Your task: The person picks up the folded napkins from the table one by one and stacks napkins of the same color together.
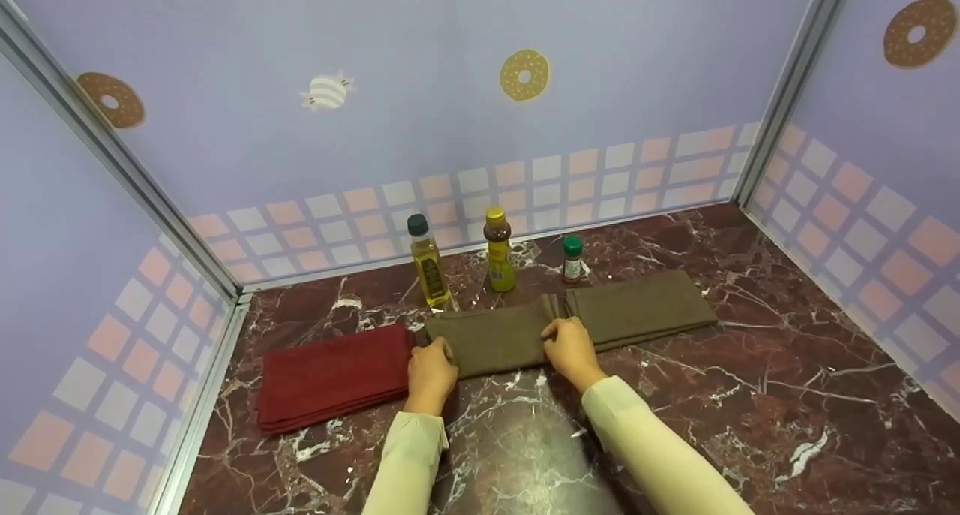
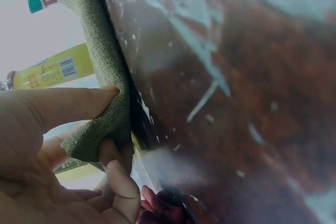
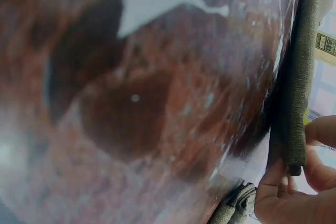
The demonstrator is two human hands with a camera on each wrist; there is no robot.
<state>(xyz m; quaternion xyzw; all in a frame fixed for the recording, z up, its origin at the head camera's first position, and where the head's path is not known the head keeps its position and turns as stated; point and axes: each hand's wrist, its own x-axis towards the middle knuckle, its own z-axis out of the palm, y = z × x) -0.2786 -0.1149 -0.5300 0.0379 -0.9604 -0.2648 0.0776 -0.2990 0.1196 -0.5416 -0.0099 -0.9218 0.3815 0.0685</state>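
A folded olive-green cloth [image 1: 495,341] lies in the middle of a row of three folded cloths. At its left end, my left hand [image 1: 433,368] pinches the edge; the left wrist view shows the thumb over the bent cloth [image 2: 105,61] and fingers beneath. My right hand [image 1: 574,353] pinches the opposite end, thumb and fingers on either side of the cloth [image 3: 297,98] in the right wrist view. Left of it lies a folded red cloth [image 1: 334,376], close beside my left hand. A second folded olive-green cloth [image 1: 637,308] lies just right of my right hand.
Behind the cloths stand an oil bottle [image 1: 430,271] with a dark cap, a yellow bottle [image 1: 500,263] and a small green-capped jar [image 1: 572,263]. The dark red marbled table [image 1: 750,410] meets patterned walls at the back and sides.
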